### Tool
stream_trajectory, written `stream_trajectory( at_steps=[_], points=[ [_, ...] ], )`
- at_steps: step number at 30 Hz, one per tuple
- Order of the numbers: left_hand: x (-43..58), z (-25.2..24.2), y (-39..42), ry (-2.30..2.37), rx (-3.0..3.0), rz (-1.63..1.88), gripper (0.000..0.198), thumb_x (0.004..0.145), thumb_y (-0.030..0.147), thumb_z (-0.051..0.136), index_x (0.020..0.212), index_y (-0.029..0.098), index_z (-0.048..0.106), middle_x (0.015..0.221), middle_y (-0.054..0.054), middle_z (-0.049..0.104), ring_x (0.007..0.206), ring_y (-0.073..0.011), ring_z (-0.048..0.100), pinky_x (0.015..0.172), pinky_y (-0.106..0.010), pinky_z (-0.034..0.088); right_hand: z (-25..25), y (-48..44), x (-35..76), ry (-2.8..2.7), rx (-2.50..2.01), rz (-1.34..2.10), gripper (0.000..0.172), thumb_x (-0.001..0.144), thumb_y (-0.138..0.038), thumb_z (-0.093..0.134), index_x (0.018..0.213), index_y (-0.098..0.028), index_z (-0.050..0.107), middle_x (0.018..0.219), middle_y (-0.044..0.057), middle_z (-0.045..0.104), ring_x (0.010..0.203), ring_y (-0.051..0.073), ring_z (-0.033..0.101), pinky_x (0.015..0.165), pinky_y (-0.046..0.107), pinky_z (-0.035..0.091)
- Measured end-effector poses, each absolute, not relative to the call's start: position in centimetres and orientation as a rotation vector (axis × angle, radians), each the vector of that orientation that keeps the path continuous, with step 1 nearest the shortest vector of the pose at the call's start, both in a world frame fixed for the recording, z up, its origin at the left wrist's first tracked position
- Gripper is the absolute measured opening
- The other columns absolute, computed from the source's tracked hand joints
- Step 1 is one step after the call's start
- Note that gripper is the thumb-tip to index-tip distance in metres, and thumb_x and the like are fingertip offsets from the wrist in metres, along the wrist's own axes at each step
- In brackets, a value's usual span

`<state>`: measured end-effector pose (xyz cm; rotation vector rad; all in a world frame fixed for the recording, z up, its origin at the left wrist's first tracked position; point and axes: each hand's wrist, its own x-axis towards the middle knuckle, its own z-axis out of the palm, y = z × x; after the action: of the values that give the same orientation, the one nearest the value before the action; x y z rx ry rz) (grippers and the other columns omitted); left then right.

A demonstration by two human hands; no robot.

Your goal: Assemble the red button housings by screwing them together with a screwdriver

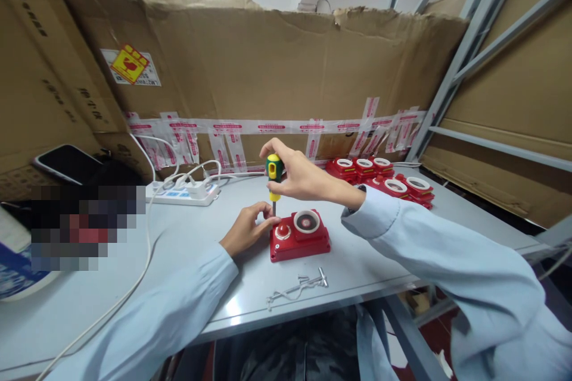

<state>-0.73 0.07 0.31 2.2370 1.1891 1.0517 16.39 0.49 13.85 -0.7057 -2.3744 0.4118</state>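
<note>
A red box-shaped device [295, 244] lies on the table, with a white-ringed round window and a red dome on its top. My right hand [301, 174] is closed around the handle of a green and yellow screwdriver [274, 174], held upright. Its shaft points down at the far left corner of the device; the tip is hidden behind my left fingers. My left hand [250, 226] rests at that corner, thumb and forefinger close together around the shaft's lower end. Whether they pinch a screw there cannot be seen.
In front of the device lie a small metal hammer with a chain [322, 277] and a loose screw [302, 278]. Several similar red devices [395, 186] stand at the back right. A white power strip [201, 195] with cables sits back left. Cardboard [277, 65] walls the rear.
</note>
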Motion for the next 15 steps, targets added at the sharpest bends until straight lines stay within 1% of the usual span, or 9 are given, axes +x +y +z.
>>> stream_trajectory(
  at_steps=[4,7,8,10,12,13,15],
  points=[
    [-0.9,1.0,0.0,1.211,2.244,1.171,0.02,0.083,0.036,0.056,0.077,0.018,0.056,0.073,0.001,0.061,0.069,-0.0142,0.053,0.066,-0.027,0.038,14.4,0.3,16.7,-2.331,-0.618,0.451,0.04,0.069,-0.01,0.055,0.104,-0.02,0.039,0.082,-0.001,0.053,0.07,0.012,0.05,0.065,0.028,0.041],
    [-1.1,1.9,-0.6,1.195,2.187,1.309,0.02,0.081,0.036,0.061,0.077,0.018,0.058,0.071,0.0,0.061,0.067,-0.0141,0.054,0.064,-0.027,0.039,15.1,-0.1,17.3,-2.254,-0.584,0.475,0.039,0.072,-0.012,0.056,0.106,-0.02,0.038,0.085,0.0,0.055,0.074,0.012,0.052,0.067,0.03,0.044],
    [-1.1,2.1,-1.0,1.182,2.166,1.331,0.019,0.08,0.036,0.062,0.08,0.018,0.057,0.071,0.0,0.062,0.066,-0.0141,0.054,0.064,-0.027,0.039,15.3,-0.2,17.6,-2.224,-0.581,0.489,0.039,0.072,-0.013,0.057,0.106,-0.02,0.038,0.086,0.0,0.055,0.074,0.012,0.053,0.068,0.03,0.045],
    [-0.8,2.5,-1.9,1.132,2.145,1.304,0.024,0.079,0.036,0.065,0.092,0.018,0.054,0.069,0.001,0.063,0.063,-0.0136,0.056,0.062,-0.026,0.039,15.5,-0.6,18.4,-2.153,-0.579,0.538,0.039,0.073,-0.017,0.059,0.106,-0.02,0.038,0.087,0.0,0.056,0.076,0.013,0.056,0.069,0.031,0.047],
    [-0.3,2.5,-3.2,1.063,2.164,1.207,0.037,0.077,0.035,0.068,0.104,0.019,0.047,0.064,0.004,0.063,0.058,-0.0125,0.056,0.059,-0.025,0.039,15.5,-0.9,19.5,-2.075,-0.583,0.61,0.039,0.074,-0.021,0.061,0.106,-0.021,0.037,0.087,0.001,0.056,0.078,0.013,0.058,0.069,0.031,0.049],
    [0.0,2.4,-3.8,1.027,2.191,1.15,0.04,0.077,0.035,0.068,0.106,0.02,0.044,0.062,0.005,0.063,0.056,-0.0121,0.056,0.058,-0.024,0.039,15.5,-1.1,20.1,-2.038,-0.589,0.647,0.04,0.074,-0.023,0.062,0.105,-0.021,0.037,0.087,0.0,0.057,0.079,0.014,0.059,0.069,0.031,0.05],
    [0.7,1.9,-5.0,0.95,2.276,1.024,0.041,0.078,0.036,0.068,0.106,0.021,0.042,0.065,0.005,0.064,0.055,-0.0114,0.056,0.057,-0.023,0.041,15.2,-1.3,21.1,-1.983,-0.598,0.704,0.042,0.073,-0.025,0.065,0.105,-0.021,0.038,0.085,0.0,0.058,0.08,0.014,0.06,0.07,0.031,0.051]
  ],
)
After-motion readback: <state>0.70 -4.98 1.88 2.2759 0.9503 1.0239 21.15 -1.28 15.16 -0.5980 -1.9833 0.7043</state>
